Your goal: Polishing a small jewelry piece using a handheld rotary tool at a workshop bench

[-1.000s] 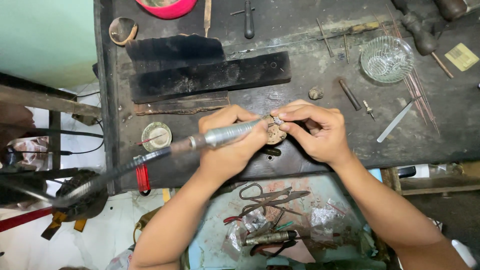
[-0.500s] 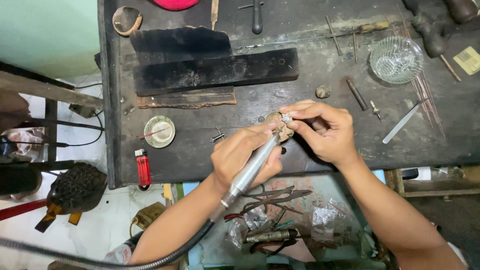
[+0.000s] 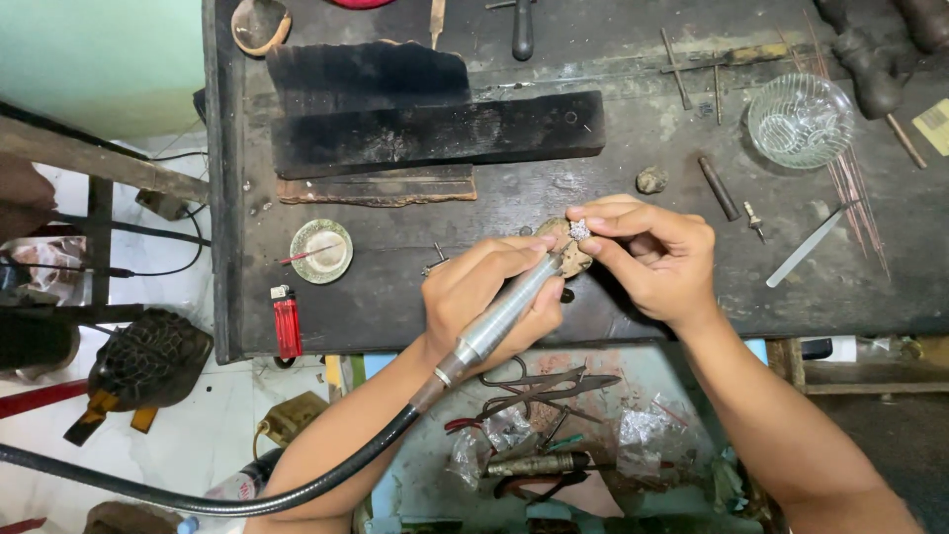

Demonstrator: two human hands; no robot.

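Handpiece [image 3: 504,316] points up-right toward ring [image 3: 579,229].

Rotary handpiece [image 3: 504,318]: brushed metal barrel, dull sheen; its hose [image 3: 297,485] black rubber, smooth. Small ring [image 3: 579,229]: bright sparkly metal. Workbench [image 3: 633,287]: dark worn wood, matt, scratched. Charred block [image 3: 435,133]: rough black wood. Bowl [image 3: 799,121]: clear cut glass, glossy. Lighter [image 3: 287,321]: red plastic, shiny.

A small sparkling silver ring [image 3: 579,229] is sitting pinched at the desk's front edge; a slim metal rotary handpiece [image 3: 504,311] is slanting up toward it, trailing a black flexible shaft [image 3: 297,485].
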